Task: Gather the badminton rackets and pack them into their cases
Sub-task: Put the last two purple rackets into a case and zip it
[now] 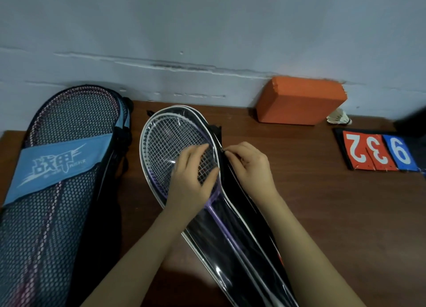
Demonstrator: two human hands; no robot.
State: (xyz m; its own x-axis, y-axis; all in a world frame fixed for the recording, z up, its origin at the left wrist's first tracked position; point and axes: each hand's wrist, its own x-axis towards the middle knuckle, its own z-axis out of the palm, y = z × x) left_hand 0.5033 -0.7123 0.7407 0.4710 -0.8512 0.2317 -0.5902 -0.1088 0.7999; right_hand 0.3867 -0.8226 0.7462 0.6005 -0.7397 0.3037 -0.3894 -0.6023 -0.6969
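Observation:
A clear-fronted racket case [230, 244] with white piping lies in the middle of the table, with a purple racket [170, 138] and a second white-framed racket inside. My left hand [191, 175] rests flat on the clear cover over the strings. My right hand [249, 163] pinches the zipper pull [223, 151] on the case's right edge, beside the racket head. At the left lies a black mesh case [53, 191] with a blue band, holding pink-strung rackets.
The wooden table [322, 214] stands against a pale wall. An orange block [299, 99] sits at the back right, with a white shuttlecock [338, 117] beside it. A scoreboard [378, 152] with red and blue number cards lies at the right.

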